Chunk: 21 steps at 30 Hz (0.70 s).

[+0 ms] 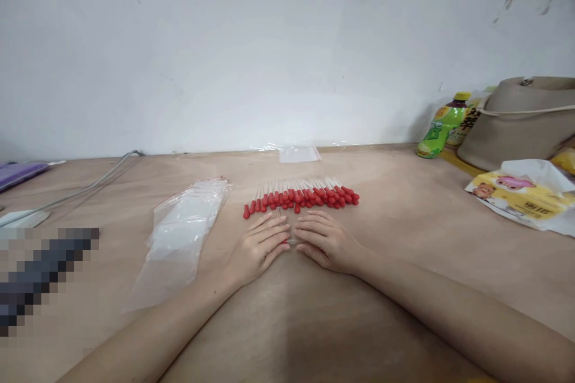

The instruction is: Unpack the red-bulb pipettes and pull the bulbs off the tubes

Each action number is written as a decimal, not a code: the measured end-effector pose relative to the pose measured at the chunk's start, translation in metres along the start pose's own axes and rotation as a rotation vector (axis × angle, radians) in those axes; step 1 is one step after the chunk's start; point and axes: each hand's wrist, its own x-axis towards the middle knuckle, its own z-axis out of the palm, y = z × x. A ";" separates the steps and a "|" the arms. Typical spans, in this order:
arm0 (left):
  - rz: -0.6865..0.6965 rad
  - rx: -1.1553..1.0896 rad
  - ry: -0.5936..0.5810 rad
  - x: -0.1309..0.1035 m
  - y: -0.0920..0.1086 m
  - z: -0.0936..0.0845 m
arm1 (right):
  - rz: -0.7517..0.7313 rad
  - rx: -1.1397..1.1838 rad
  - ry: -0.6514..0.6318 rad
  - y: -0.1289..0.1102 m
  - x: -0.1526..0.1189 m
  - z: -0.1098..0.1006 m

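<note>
Between left fingers (272, 233) and right fingers (311, 228) | red-bulbed dropper (292, 242) | both extended, grip unclear

A brown tabletop (404, 221) carries a row of red-bulbed droppers (308, 195). Left of the droppers lie overlapping clear bags (182, 233) and, farther left, a grey cable (101, 179); behind them lies another clear packet (297, 155). Well to their right are a printed wrapper (521, 194) and, farther back, a green bottle (442, 130).
</note>
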 end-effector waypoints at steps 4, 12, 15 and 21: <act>0.026 0.031 0.027 0.002 0.002 -0.002 | -0.006 0.029 -0.011 0.002 -0.001 0.005; 0.018 0.020 -0.045 0.005 0.007 -0.004 | -0.079 0.059 -0.013 0.001 -0.003 0.006; 0.012 0.024 -0.065 0.003 0.007 -0.005 | -0.107 0.006 -0.021 -0.001 -0.003 0.003; 0.008 0.000 -0.102 0.000 0.006 -0.005 | -0.156 -0.058 -0.012 -0.003 -0.004 0.000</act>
